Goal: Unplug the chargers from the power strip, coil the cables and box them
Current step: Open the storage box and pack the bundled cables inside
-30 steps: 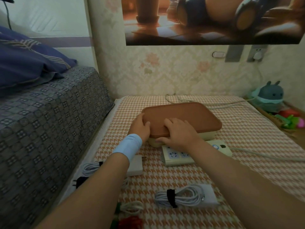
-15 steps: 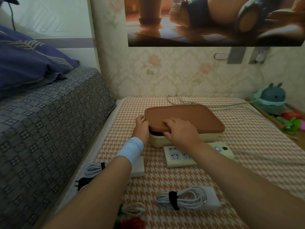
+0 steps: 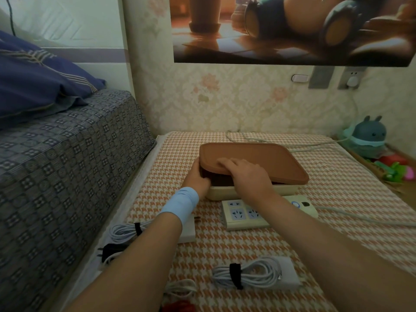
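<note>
Box [image 3: 223, 194] lid [image 3: 261, 159] tilted up | left hand [image 3: 195, 179] grips its corner | right hand [image 3: 248, 176] grips front edge

Blue pillow [image 3: 38, 86], grey patterned bedspread [image 3: 67, 165], wall poster [image 3: 292, 30], plush toy [image 3: 369, 136]

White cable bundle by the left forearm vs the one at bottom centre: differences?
The left bundle lies at the cloth's left edge, its charger partly hidden by the forearm; the near bundle lies mid-cloth, fully in view. The left bundle's black strap sits nearest its charger; the near bundle's sits farthest. Both are white, coiled, strapped, unboxed.
</note>
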